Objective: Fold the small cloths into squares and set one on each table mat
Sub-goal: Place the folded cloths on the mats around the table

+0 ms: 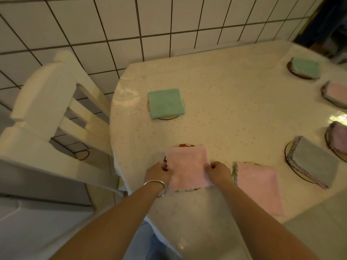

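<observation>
Six folded cloth squares already sit on round mats around the table; left hand and right hand pinch the seventh, a pink terry cloth, over the near-edge patterned round mat, seemingly the last.

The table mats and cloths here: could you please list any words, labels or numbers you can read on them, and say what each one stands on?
None can be read.
The mat under the pink cloth held by the left hand and right hand shows a coloured print, too hidden and blurred to read.
The mat under the next pink cloth shows small marks, unreadable.
The green cloth and tablecloth carry no text.
</observation>
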